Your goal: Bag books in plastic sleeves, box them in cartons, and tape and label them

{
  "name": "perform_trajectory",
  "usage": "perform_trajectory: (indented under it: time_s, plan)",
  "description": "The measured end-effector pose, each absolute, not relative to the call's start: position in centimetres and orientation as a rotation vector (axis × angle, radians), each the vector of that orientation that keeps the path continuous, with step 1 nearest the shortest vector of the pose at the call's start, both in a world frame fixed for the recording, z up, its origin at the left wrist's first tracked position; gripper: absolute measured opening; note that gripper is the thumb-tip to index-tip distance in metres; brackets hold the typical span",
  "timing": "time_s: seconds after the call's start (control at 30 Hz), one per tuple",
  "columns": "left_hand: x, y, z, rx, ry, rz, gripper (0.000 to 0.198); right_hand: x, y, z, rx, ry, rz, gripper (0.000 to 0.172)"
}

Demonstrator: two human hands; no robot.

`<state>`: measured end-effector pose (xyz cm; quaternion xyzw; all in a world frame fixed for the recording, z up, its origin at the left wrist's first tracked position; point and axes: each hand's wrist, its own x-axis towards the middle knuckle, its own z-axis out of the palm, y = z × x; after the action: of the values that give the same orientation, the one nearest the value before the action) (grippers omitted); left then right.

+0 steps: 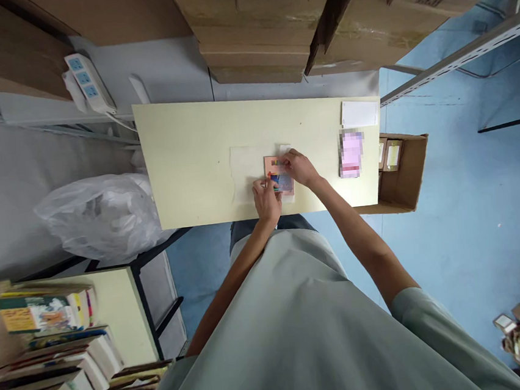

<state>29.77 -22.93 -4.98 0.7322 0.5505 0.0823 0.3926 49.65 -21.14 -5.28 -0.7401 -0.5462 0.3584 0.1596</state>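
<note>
A small colourful card or booklet [278, 175] lies on a pale translucent bag [251, 172] in the middle of a cream table [183, 165]. My left hand [266, 199] pinches the card's near left corner. My right hand [298, 167] grips its far right edge with curled fingers. Both hands are closed on it, and parts of the card are hidden under the fingers.
A pink blurred item [351, 153] and a white card [359, 113] lie at the table's right end. An open cardboard box [402, 172] sits on the blue floor beside it. A white plastic bag [100, 213], a power strip [88, 83], stacked books [50, 356] and cartons [248, 30] surround the table.
</note>
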Motion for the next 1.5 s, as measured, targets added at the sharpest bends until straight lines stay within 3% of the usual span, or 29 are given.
perform_trajectory:
  time_s: [0.1, 0.13, 0.27, 0.33, 0.5, 0.7, 0.77, 0.9, 1.3, 1.5]
  plan:
    - [30.9, -23.0, -4.8, 1.86, 1.416, 0.149, 0.011, 50.2, -18.8, -6.1, -2.122, -1.558, 1.101, 0.013]
    - [31.6, -23.2, -4.9, 1.86, 1.437, 0.142, 0.014, 50.3, -18.2, -6.2, -2.134, -1.563, 1.126, 0.012]
    - [34.8, -23.8, -5.6, 1.85, 1.543, 0.15, 0.068, 50.5, -17.0, -5.9, -2.185, -1.596, 1.182, 0.01]
    - [36.1, -24.0, -5.8, 1.841, 1.592, 0.132, 0.079, 50.5, -16.9, -5.5, -2.199, -1.628, 1.195, 0.01]
    - [35.9, -23.8, -4.6, 1.842, 1.574, 0.06, 0.067, 50.5, -17.6, -4.6, -2.191, -1.738, 1.17, 0.014]
    - [32.7, -23.6, -2.4, 1.889, 1.403, 0.124, 0.024, 51.7, -19.4, -2.6, -1.972, -1.945, 1.043, 0.037]
    - [31.6, -23.7, -2.1, 1.905, 1.346, 0.197, 0.019, 52.3, -19.4, -1.9, -1.945, -2.008, 1.013, 0.044]
    - [29.7, -24.3, -1.9, 1.773, 1.351, 0.327, 0.026, 53.4, -17.7, -1.5, -1.865, -2.094, 1.045, 0.044]
    - [24.7, -25.5, -3.8, 1.231, 1.728, 0.457, 0.039, 50.3, -12.2, -3.5, -1.806, -1.795, 1.237, 0.012]
    - [23.3, -24.4, -6.1, 1.078, 1.737, 0.31, 0.05, 46.4, -12.0, -6.0, -2.01, -1.837, 1.056, 0.021]
